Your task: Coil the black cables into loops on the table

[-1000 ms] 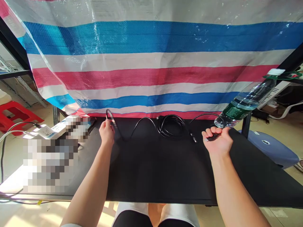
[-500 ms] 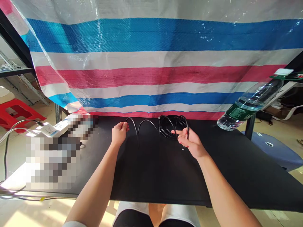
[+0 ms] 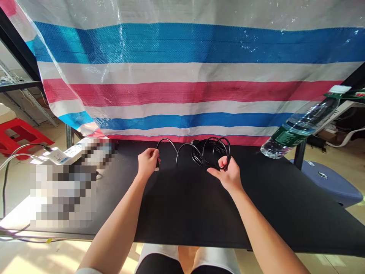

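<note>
You have the end of a black cable (image 3: 196, 157) pinched in your left hand (image 3: 147, 163), fingers curled in, and a small connector (image 3: 156, 168) shows just below your fingertips. From there the cable arches to the right, dips, then rises in a second arch toward the coil at the far middle of the black table (image 3: 194, 213). Your right hand (image 3: 230, 176) grasps loops of cable in its bent fingers, with the thumb stretched out to the left; these loops overlap the coil in view, so you cannot tell where one ends and the other begins. At the far right of the table is a clear bottle (image 3: 295, 131) with a green label and a white cap, well apart from your right hand. At the far left is a white power strip (image 3: 75, 150), beside a pixelated patch whose contents cannot be made out. Beyond the table's far edge hangs a striped sheet (image 3: 182, 91). A red stool (image 3: 21, 133) shows at the left, a blue stool (image 3: 330, 182) at the right.
</note>
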The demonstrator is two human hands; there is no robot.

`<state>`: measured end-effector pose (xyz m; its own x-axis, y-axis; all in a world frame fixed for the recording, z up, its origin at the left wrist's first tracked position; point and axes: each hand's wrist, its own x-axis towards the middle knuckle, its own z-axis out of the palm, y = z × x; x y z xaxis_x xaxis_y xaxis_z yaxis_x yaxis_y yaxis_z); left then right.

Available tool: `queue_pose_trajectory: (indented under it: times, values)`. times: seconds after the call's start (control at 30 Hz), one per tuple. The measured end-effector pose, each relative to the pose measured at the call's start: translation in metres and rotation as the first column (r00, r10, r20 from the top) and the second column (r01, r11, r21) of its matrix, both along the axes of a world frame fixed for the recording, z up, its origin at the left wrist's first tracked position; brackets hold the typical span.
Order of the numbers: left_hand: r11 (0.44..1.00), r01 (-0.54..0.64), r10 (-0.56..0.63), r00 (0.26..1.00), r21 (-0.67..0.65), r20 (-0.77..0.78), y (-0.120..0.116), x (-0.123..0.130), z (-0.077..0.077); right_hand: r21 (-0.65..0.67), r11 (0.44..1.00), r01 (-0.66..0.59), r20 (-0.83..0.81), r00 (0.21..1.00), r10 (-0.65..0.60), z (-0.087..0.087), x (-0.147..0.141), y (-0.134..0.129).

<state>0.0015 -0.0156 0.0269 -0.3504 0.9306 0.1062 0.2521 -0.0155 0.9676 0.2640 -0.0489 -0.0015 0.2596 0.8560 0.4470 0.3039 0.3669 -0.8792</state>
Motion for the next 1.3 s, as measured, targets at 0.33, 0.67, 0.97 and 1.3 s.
queue_pose_trajectory:
  times: [0.33,0.67,0.97,1.3]
  values:
    - [0.992,-0.012,0.008,1.0,0.126,0.029,-0.004,0.005,0.0,0.156,0.923,0.351,0.115,0.922,-0.37,0.002,-0.006,0.0]
    - [0.969,0.248,-0.244,0.958,-0.006,0.148,-0.011,0.026,-0.004,0.006,1.0,-0.023,-0.447,0.894,0.023,0.014,-0.014,0.002]
    - [0.978,0.184,-0.196,0.973,-0.102,-0.12,-0.023,0.048,-0.002,0.009,0.904,-0.427,-0.452,0.805,0.384,0.008,-0.02,-0.006]
    - [0.831,0.536,-0.529,0.844,-0.145,0.09,-0.027,0.047,-0.005,0.021,0.889,-0.458,-0.508,0.761,0.404,0.013,-0.022,-0.012]
